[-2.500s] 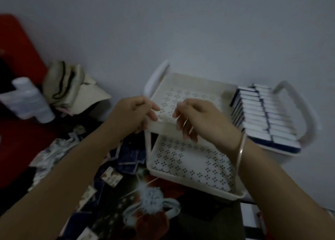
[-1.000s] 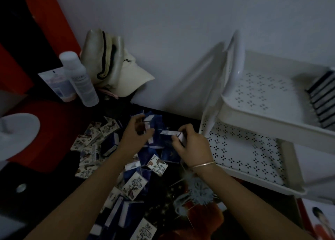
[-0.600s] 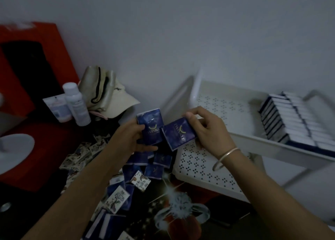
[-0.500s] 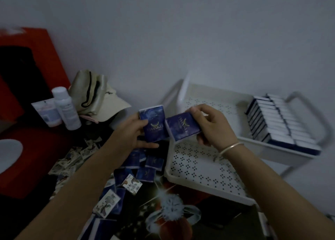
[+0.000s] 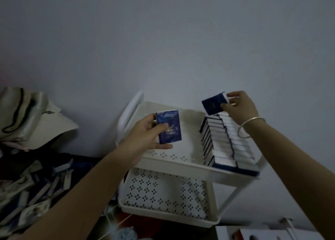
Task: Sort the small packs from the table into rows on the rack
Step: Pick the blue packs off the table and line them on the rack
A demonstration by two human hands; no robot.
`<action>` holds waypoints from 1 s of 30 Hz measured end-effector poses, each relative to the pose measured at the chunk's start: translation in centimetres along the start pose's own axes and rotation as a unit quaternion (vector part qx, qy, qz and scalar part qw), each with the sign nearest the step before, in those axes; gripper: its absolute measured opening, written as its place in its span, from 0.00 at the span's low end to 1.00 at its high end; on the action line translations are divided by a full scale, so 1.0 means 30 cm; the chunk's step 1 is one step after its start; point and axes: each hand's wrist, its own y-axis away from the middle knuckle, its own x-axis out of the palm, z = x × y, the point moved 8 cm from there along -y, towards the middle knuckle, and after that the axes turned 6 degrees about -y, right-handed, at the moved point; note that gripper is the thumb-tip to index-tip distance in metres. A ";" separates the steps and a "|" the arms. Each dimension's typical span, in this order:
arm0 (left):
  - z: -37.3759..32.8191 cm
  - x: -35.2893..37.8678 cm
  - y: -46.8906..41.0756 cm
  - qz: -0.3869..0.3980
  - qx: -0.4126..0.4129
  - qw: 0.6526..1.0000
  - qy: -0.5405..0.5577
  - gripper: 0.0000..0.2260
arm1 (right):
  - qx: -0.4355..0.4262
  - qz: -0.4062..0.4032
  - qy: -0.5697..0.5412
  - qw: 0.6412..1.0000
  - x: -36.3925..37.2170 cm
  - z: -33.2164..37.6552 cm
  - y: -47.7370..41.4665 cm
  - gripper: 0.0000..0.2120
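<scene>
Since 0.5 s ago, R hand (image 5: 241, 109) has been carried away from L hand (image 5: 143, 134), over white perforated two-tier plastic rack (image 5: 172, 164). Two rows of blue-and-white packs (image 5: 224, 143) are stood on upper tier's right side. One glossy blue rectangular pack (image 5: 172, 136) is gripped by L hand above tier's middle; second blue pack (image 5: 212, 104) is pinched by R hand at rows' far end.

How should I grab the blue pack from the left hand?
Probably pinch the blue pack by its top edge, coming from above. It stands upright, and the left hand covers its left side and bottom, so the top and right edges are bare. The right hand is busy holding another blue pack.
</scene>
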 end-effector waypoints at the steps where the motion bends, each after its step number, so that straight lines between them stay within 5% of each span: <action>1: -0.005 0.018 -0.032 0.003 -0.001 1.000 -0.008 0.12 | -0.029 -0.021 0.053 0.998 -0.009 0.000 -0.039 0.15; 6: -0.013 0.060 -0.200 -0.038 0.021 0.993 -0.113 0.09 | -0.109 0.028 0.153 0.982 0.073 -0.011 -0.175 0.12; 12: 0.002 0.078 -0.397 -0.096 0.048 0.960 -0.257 0.08 | -0.124 0.218 0.286 0.925 0.199 -0.081 -0.204 0.09; 18: -0.029 0.182 -0.534 -0.133 0.075 0.918 -0.366 0.10 | -0.134 0.240 0.334 0.901 0.223 -0.094 -0.208 0.11; 30: 0.020 0.370 -0.642 -0.065 0.109 0.906 -0.405 0.11 | -0.140 0.285 0.429 0.846 0.232 -0.134 -0.198 0.22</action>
